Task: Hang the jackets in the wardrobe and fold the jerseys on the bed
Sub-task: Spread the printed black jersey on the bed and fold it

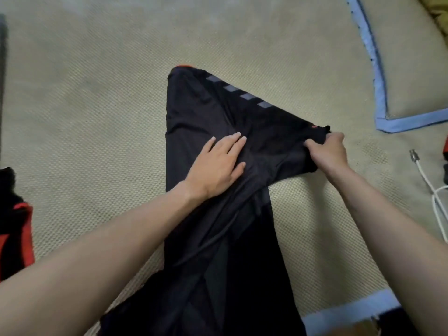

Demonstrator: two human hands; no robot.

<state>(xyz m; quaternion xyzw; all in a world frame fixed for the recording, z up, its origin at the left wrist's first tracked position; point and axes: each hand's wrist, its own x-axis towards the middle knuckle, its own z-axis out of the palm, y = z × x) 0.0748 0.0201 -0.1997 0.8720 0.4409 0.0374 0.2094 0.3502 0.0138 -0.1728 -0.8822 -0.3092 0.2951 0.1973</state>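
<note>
Jersey body: we are looking down on the black jersey (218, 214), which is lying on the bed (97, 105); its long axis is running from our body away toward the far collar edge.
Left hand (218, 163): we are keeping it open, fingers spread, palm pressing flat on the middle of the cloth.
Right hand (328, 151): we are pinching the end of the sleeve (278, 122) with closed fingers, out to the right of the body panel.
Key relation: the sleeve is stretching sideways and a little away from the long axis, so we judge the coming fold is going leftward, over the line that the left hand is holding. The right hand is the nearer one to the loose part.
Risk: the thin cloth is wrinkling under the left palm and may be slipping.
Left edge: another black and red garment (14, 226) is waiting.
Right side: a white cable (434, 192) is lying on the bed, apart from the jersey.
Far right: a blue-edged mat (380, 88) is lying beyond.
</note>
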